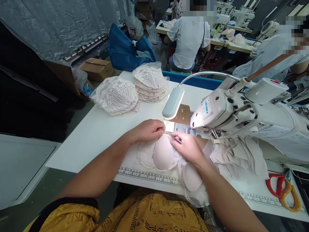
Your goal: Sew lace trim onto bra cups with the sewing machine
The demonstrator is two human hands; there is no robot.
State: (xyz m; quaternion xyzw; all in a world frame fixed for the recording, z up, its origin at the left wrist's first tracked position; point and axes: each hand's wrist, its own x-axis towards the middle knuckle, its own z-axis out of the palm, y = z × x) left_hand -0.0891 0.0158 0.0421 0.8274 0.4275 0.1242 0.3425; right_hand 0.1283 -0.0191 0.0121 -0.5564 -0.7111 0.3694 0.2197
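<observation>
A pale pink bra (164, 153) with lace edging lies at the front of the table, its second cup (192, 176) partly over the table's edge beneath my right forearm. My left hand (153, 129) is closed, pinching the top edge of the bra between thumb and fingers. Close beside it, my right hand (184, 145) is closed on the same top edge, to the right. A small dark, shiny thing (178, 140) shows at the right fingers; its kind I cannot make out. Just beyond both hands is the sewing machine's metal plate (181, 128).
A white sewing machine (224, 109) stands right, with a lamp (173, 101) over its plate. Stacked lace cups (118, 95) lie far left. Pale fabric pieces (238, 158) and red-and-yellow-handled scissors (283, 190) lie right. A ruler strip (149, 176) lines the front edge. Co-workers sit beyond.
</observation>
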